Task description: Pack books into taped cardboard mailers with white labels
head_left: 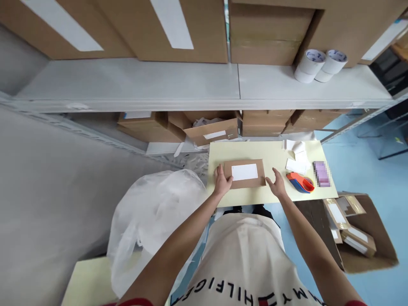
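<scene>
Box (259, 170), brown cardboard, lies flat on the bench (248, 149) in front of the person, closed, a white label (244, 172) facing up. Judging by this, folding shut and labelling look done; whether tape seals the flaps is too small to tell. What seems left is any pressing or taping still wanted, and moving it off the bench.

The box's long axis runs left to right across the person's front, its right end turned very slightly away from the body. The label lies lengthwise along the same axis; its print is too small to show which way it reads.

The left hand (222, 182) is at the box's left end, thumb by the near corner; how firm its grip is, I cannot tell. The right hand (277, 185) has a wide grip, fingers spread, its thumb at or just beside the right end; contact is unclear.

Right of that hand, on the bench, sit a red and blue tape dispenser (300, 182), loose papers (297, 165) behind it and a blurred purple thing (321, 173). Lower right, beside the bench, a large open carton (381, 221) holds several labelled boxes (359, 241).
</scene>
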`<state>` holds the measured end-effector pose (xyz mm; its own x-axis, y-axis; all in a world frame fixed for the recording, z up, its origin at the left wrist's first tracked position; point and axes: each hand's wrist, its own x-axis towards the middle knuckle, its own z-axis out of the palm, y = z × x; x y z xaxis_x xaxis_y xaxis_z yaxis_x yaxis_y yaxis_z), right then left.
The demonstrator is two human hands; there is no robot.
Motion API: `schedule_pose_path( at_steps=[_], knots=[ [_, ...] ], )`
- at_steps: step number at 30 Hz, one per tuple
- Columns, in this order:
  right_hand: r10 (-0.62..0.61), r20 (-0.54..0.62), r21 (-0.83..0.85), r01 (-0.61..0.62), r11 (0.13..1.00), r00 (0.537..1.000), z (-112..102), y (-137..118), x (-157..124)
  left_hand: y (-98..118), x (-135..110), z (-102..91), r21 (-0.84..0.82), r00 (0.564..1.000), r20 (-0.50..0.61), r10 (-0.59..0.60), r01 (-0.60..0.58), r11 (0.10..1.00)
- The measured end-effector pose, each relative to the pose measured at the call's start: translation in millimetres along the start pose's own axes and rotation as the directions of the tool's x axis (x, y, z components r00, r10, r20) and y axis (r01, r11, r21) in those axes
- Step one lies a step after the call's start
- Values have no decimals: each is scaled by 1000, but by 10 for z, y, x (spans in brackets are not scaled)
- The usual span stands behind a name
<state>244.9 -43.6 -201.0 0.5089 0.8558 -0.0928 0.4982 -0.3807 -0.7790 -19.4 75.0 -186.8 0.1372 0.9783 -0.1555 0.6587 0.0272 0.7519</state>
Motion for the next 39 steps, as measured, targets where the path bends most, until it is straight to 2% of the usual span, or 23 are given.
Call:
schedule_pose_path(
  at_steps=[2,4,6,8,10,13,16,18,20,22,25,27,29,32,33,34,35,37,39],
  knots=[
    [-42,-164,-214,5,977,986,-294,247,-156,86,-61,-10,114,991,28,132,-135,984],
    [18,-258,-382,-119,917,966,-610,483,-298,220,-118,-11,163,965,132,225,-245,956],
    [93,-245,-501,-208,840,965,-868,656,-399,372,-163,11,159,930,241,276,-319,934],
    [170,-175,-590,-241,770,970,-1017,749,-442,507,-197,52,141,905,316,286,-343,929],
    [232,-107,-656,-244,715,967,-1061,783,-427,598,-226,94,135,889,365,276,-344,929],
    [296,-69,-708,-256,659,953,-1021,810,-324,653,-251,119,173,868,416,270,-367,914],
    [349,-62,-709,-288,644,935,-986,867,-216,680,-232,94,239,850,453,268,-405,882],
    [337,-59,-693,-281,663,940,-1003,897,-200,743,-189,79,258,842,466,272,-423,869],
    [266,-60,-657,-239,715,962,-1052,885,-249,881,-130,91,236,833,471,290,-435,869],
    [155,-32,-572,-146,807,987,-1113,818,-347,1104,-68,145,161,809,495,319,-445,881],
    [15,82,-319,12,948,997,-1169,653,-500,1547,8,312,15,738,592,324,-412,911],
    [-26,169,-132,49,990,985,-1169,551,-552,1834,52,471,-47,689,670,278,-334,941],
    [-44,252,19,41,999,967,-1154,485,-547,2049,107,645,-72,617,758,211,-243,967],
    [-40,358,182,-27,983,933,-1146,469,-454,2206,228,883,-31,473,873,118,-189,982],
    [-30,394,229,-66,971,919,-1147,484,-409,2224,278,949,4,438,895,86,-201,980],
    [-16,429,278,-115,954,903,-1145,504,-360,2234,332,1008,46,422,905,55,-226,973],
    [3,463,332,-177,927,886,-1137,528,-310,2238,388,1064,92,425,905,29,-262,961],
    [54,528,450,-334,828,847,-1088,574,-211,2239,506,1171,187,460,888,-8,-345,920],
    [138,582,550,-513,659,802,-986,603,-128,2233,627,1280,284,492,869,-48,-417,863]
  ],
)
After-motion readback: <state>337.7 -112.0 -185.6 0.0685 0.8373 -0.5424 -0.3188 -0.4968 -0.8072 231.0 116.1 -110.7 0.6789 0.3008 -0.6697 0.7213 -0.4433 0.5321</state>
